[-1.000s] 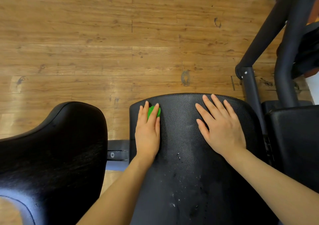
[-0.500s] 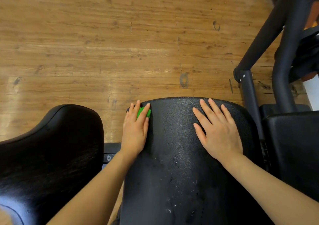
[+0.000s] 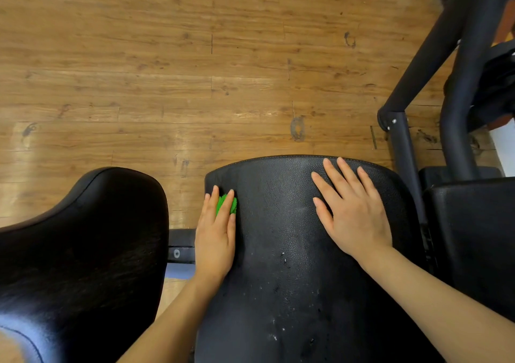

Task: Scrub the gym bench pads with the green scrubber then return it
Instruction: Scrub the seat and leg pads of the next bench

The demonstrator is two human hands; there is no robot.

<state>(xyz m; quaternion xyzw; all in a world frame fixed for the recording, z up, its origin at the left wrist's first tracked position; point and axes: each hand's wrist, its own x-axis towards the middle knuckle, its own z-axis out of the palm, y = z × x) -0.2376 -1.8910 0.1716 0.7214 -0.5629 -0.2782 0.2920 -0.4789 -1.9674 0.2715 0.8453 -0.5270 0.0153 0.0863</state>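
Under the straight fingers of our left hand (image 3: 215, 240) lies the green scrubber (image 3: 226, 205), a small fuzzy wad pressed flat against the middle pad (image 3: 278, 265) near its left edge; only a patch of green shows between and beside the fingertips, the rest is covered, so its full shape is hard to make out. Our right hand (image 3: 355, 212) rests palm down with fingers spread and straight on the same pad, holding nothing, fingertips close to the far stitched rim. The pad is black, pebble-grained leatherette with a rounded far edge, flecked with pale specks and scuffs nearer our wrists. Left of the left fingers, across a gap showing a bolted metal bracket (image 3: 181, 248), sits a second pad (image 3: 83, 251), smooth, glossy and bulging, cut off at the frame's lower left. Right of the right fingers stand black steel tubes (image 3: 457, 84) and another dark cushion (image 3: 473, 237), partly out of view. Beyond all fingertips stretches a scuffed wooden plank floor (image 3: 167, 70) with a sheen.
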